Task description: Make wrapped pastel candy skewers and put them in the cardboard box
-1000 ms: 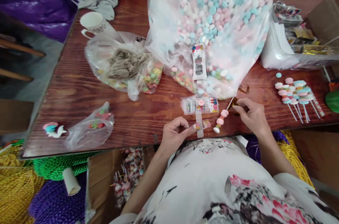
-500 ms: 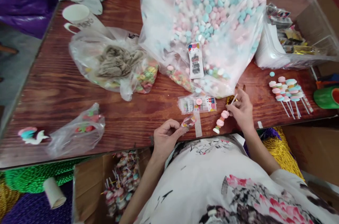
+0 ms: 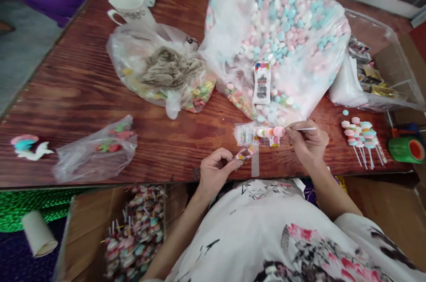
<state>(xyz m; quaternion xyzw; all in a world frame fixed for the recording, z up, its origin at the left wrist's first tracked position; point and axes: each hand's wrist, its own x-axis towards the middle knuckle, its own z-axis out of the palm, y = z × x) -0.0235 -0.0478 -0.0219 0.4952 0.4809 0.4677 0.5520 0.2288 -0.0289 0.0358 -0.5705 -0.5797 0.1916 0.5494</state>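
I see the right hand pinching a thin white stick that carries a candy skewer of round pastel discs, its long axis lying level from 9 to 3 o'clock, candy end towards 9, over a printed clear wrapper on the grained wooden tabletop. At 7 o'clock from it, the left hand is clenched on what looks like a crinkled small sleeve.

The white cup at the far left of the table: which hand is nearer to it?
Left. The left hand is at the table's near edge, well below and right of the white cup. The right hand, holding a candy stick, is farther right.
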